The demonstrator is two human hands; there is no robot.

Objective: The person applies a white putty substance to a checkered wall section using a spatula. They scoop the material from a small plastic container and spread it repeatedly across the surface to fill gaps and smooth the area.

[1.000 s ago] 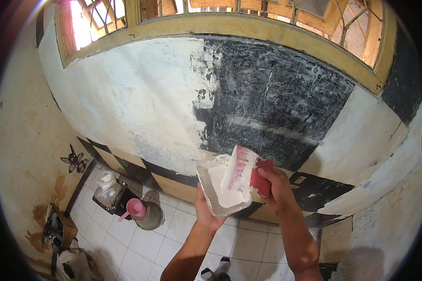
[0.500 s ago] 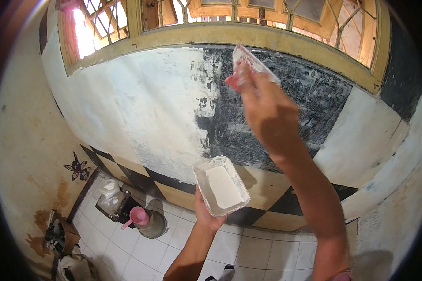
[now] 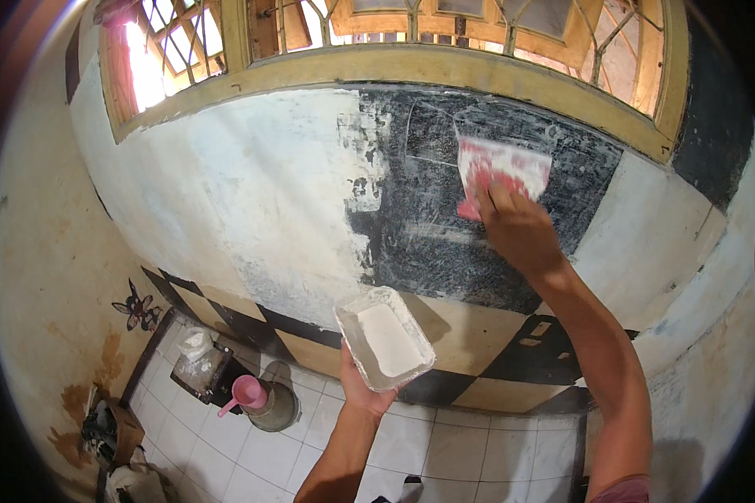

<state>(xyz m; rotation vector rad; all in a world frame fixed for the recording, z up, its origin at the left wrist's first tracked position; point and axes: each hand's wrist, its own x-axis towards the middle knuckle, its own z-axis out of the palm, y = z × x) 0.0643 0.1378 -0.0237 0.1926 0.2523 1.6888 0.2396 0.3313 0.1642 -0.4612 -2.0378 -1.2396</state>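
Wall [image 3: 428, 260], right grip [image 3: 518, 222] clasping spreader [image 3: 510, 159] from below, contact unclear, left grip [image 3: 363, 391] cupping tray [image 3: 356, 342]

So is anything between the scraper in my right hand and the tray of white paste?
Nothing visible stands between them: your left hand holds the tray below the scraper in your right hand.

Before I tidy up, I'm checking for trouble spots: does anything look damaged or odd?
Yes: brown stains blotch the cream left wall near the box, possibly damage. The black patch behind the red scraper has a ragged left edge with white smears, unlike its straighter right edge.
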